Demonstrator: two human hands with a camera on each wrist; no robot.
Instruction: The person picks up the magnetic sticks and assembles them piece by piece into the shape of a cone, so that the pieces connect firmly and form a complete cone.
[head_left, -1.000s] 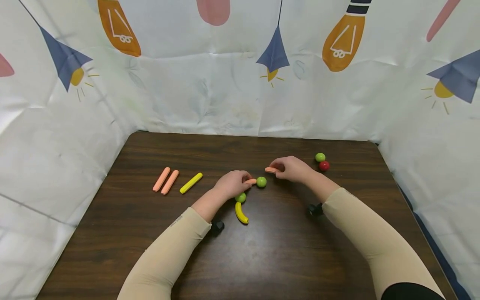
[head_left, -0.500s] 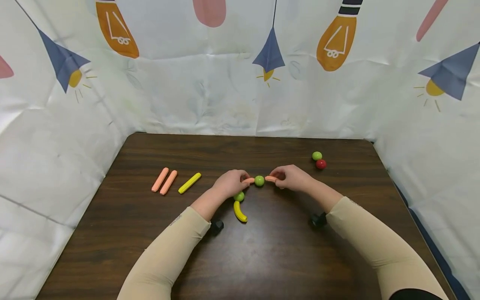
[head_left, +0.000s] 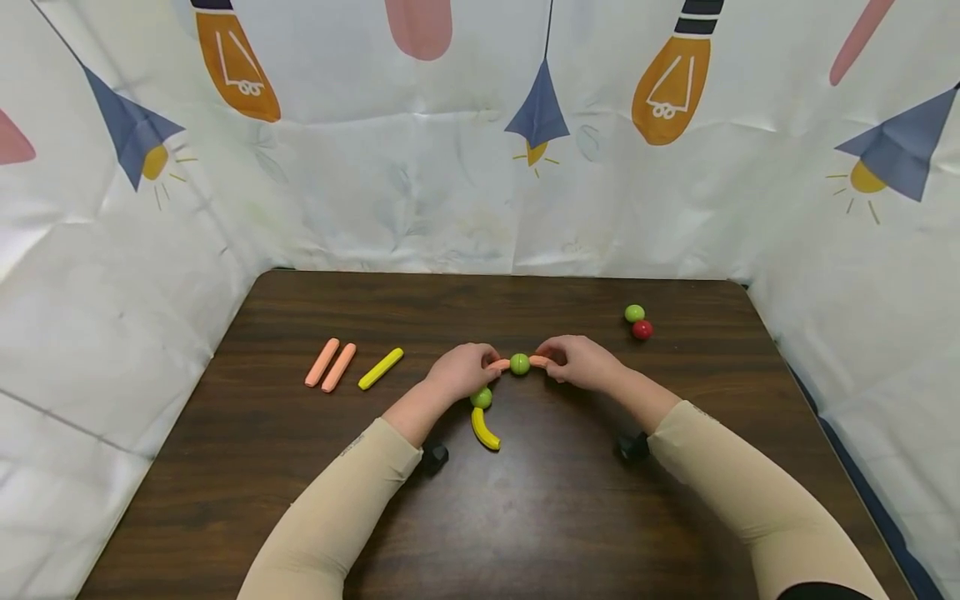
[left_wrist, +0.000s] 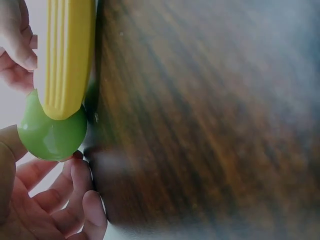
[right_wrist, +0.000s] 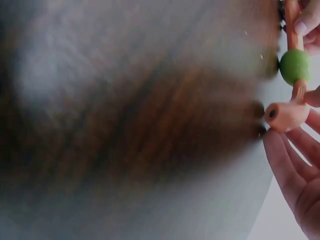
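A small chain of magnetic-looking toy pieces lies mid-table in the head view. My left hand (head_left: 459, 369) pinches a salmon-coloured stick (head_left: 501, 365), whose right end meets a green ball (head_left: 520, 364). From the other side, my right hand (head_left: 583, 361) holds a second salmon stick (head_left: 538, 362) against that ball. The right wrist view shows this stick's near end (right_wrist: 285, 116) with a dark dot in it. Below the left fingers sits another green ball (head_left: 482, 398), joined to a curved yellow stick (head_left: 485, 429). The left fingers hide where the first stick meets this lower ball.
On the left of the brown table (head_left: 525, 517) lie two salmon sticks (head_left: 330, 365) and a straight yellow stick (head_left: 380, 369). A green ball (head_left: 634, 313) and a red ball (head_left: 642, 330) sit together at the back right. Printed white cloth (head_left: 450, 208) surrounds the table.
My right hand has come left and slightly nearer, bringing its salmon stick up against the green ball. The left hand has stayed nearly in place. The head view has shifted a little.
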